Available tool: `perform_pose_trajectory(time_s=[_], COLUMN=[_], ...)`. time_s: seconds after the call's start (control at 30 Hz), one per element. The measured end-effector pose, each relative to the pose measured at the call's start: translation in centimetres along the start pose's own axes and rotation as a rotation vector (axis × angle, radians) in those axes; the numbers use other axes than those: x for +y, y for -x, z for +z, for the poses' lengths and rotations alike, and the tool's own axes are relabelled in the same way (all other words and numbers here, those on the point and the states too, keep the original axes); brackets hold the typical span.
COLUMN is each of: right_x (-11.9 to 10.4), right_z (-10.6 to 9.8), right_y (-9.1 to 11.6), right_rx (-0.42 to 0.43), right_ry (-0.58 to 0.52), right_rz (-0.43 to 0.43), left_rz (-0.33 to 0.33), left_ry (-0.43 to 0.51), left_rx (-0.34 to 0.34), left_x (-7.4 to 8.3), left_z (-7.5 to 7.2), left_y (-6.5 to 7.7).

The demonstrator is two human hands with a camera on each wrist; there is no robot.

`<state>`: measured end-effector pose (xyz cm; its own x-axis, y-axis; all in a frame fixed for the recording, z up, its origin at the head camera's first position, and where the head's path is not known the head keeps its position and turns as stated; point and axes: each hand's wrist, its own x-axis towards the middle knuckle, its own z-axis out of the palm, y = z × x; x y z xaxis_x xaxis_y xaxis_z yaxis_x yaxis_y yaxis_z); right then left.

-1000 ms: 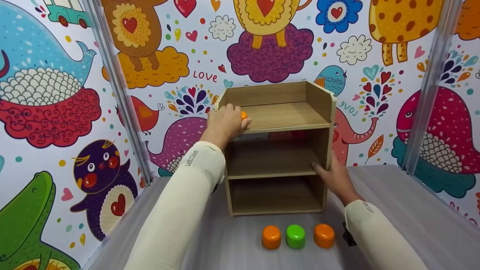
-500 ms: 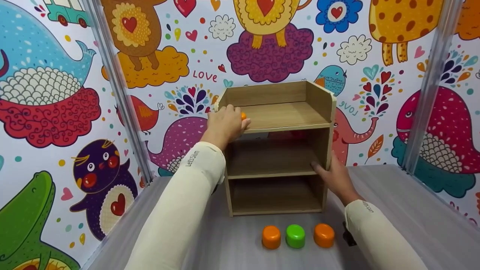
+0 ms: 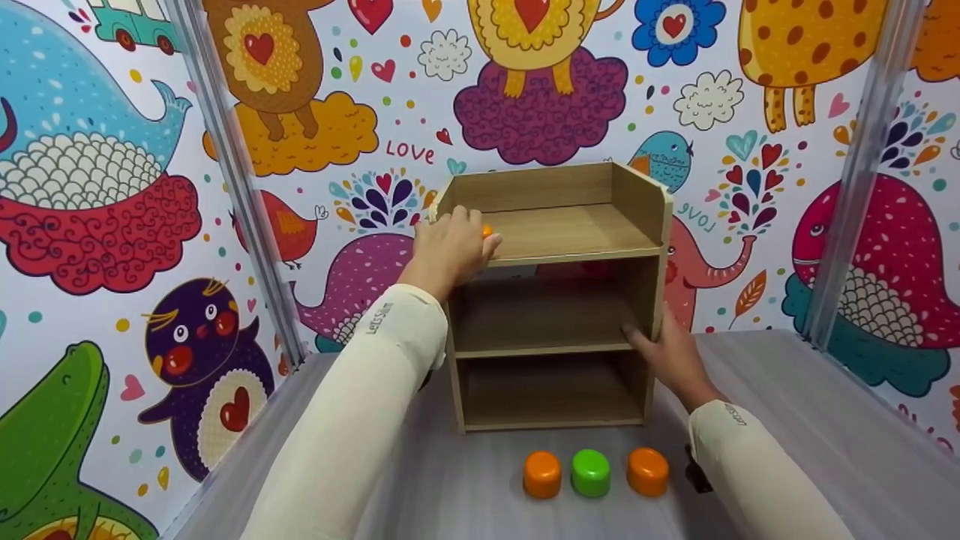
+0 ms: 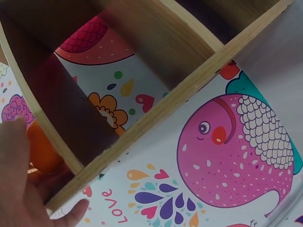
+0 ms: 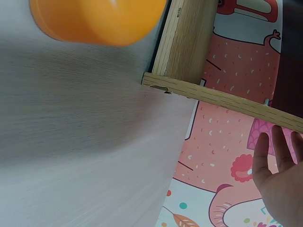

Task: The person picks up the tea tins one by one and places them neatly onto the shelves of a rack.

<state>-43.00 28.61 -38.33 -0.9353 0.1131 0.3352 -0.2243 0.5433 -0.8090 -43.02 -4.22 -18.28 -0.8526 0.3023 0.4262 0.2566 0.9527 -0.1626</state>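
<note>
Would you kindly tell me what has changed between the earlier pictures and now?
Nothing visibly changed: nothing moved, and nothing was gripped or released. The left hand still holds the orange cup at the wooden shelf's top; the right hand still grips the right side panel; two more orange cups and the green cup stay in front.

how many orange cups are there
3: one orange cup on the table left of the green cup, another right of it, a third at the top shelf, partly hidden by the left hand.
</note>
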Motion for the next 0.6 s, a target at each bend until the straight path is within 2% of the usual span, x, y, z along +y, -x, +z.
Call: perform_pose_trajectory(time_s=[0.17, 0.6], right_x=[-0.2, -0.2], right_z=[0.0, 0.1], right_y=[0.1, 0.1], right_rx=[0.004, 0.003], right_ry=[-0.006, -0.014], right_rz=[0.004, 0.003], left_rz=[0.019, 0.073], left_ry=[-0.004, -0.131], left_rx=[0.028, 0.181], left_x=[0.1, -0.1], left_z=[-0.4, -1.9], left_y=[0.3, 1.8])
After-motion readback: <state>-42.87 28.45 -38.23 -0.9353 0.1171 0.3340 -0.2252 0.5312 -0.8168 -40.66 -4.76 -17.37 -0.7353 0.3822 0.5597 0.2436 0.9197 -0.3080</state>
